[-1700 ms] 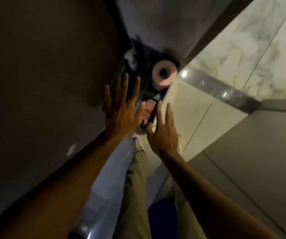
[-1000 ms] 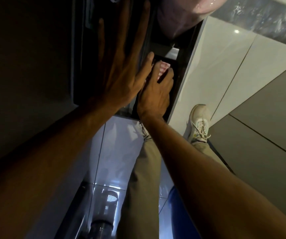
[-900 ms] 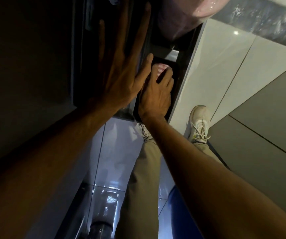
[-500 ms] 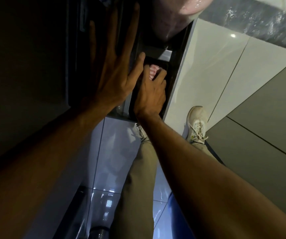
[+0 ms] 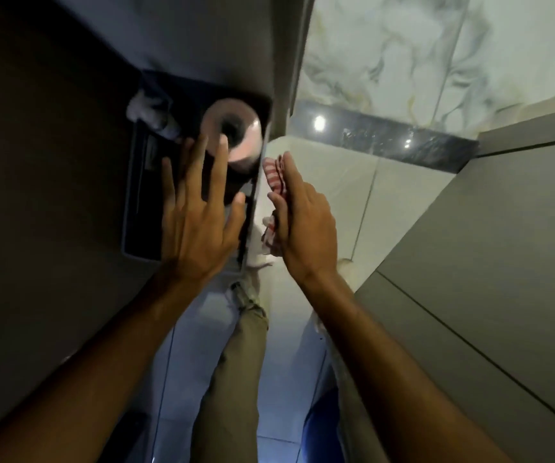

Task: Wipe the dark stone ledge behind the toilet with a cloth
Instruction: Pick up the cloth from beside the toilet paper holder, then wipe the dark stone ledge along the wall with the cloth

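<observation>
While our left hand [image 5: 199,222] hovers flat with fingers spread wide, holding nothing, over the dark recessed holder [image 5: 142,202] and its paper roll [image 5: 236,128], our right hand [image 5: 302,225] closes its grip on the red-striped cloth [image 5: 274,173]; the dark stone ledge [image 5: 386,138] lies well beyond it.

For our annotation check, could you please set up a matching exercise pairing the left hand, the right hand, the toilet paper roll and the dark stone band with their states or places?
Things:
1. left hand
2. right hand
3. toilet paper roll
4. dark stone band

States or places:
A. runs beneath the marbled wall, showing light reflections
B. holds a red-and-white striped cloth
C. open, fingers spread, over the dark recessed holder
D. sits inside that holder, hollow core facing the camera

Pairs: 1-C, 2-B, 3-D, 4-A
</observation>
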